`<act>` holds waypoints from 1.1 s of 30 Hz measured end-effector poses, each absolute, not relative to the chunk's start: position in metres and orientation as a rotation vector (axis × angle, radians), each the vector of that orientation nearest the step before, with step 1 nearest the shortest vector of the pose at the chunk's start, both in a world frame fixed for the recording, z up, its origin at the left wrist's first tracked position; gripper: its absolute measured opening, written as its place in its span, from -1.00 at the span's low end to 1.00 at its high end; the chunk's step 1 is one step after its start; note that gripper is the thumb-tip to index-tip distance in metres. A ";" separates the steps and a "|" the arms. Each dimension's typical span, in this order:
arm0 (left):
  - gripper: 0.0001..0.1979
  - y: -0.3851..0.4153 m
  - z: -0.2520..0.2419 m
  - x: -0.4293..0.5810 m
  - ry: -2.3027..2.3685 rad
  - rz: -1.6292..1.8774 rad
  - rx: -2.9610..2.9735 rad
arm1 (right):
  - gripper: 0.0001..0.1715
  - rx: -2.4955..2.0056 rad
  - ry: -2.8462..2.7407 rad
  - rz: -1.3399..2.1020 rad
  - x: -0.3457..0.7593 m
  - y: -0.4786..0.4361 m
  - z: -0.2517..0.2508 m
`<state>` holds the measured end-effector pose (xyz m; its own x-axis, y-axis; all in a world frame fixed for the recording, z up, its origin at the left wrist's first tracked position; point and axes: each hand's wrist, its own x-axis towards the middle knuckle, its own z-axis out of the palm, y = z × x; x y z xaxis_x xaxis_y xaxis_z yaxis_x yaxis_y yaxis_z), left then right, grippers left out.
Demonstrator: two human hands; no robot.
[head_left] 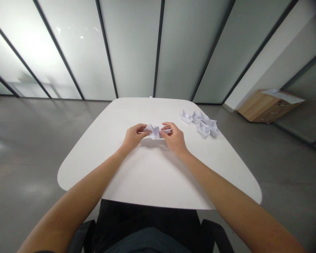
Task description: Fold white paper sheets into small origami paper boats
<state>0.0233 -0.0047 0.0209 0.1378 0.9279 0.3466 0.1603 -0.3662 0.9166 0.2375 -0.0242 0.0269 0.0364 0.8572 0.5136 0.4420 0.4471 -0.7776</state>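
Observation:
A small folded white paper piece (155,131) sits between both hands just above the middle of the white table (152,175). My left hand (133,136) pinches its left end with curled fingers. Its right end is pinched by my right hand (174,137), thumb and fingers closed. The paper shows pointed flaps standing up in the middle. Its underside is hidden by my fingers.
Several finished folded white paper shapes (201,123) lie in a cluster at the table's far right. A wooden box (265,105) with paper on top stands on the floor at right. Frosted glass panels form the back wall. Chair armrests (216,235) flank my lap.

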 end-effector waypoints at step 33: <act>-0.61 -0.001 0.017 0.015 1.276 0.958 1.985 | -0.52 -1.156 -1.783 0.632 0.233 -0.025 0.021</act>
<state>0.0149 -0.0014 0.0171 0.2823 0.9247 0.2555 0.5030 -0.3695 0.7814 0.2335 -0.0247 0.0207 -0.1663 0.8997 0.4036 0.4444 0.4338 -0.7838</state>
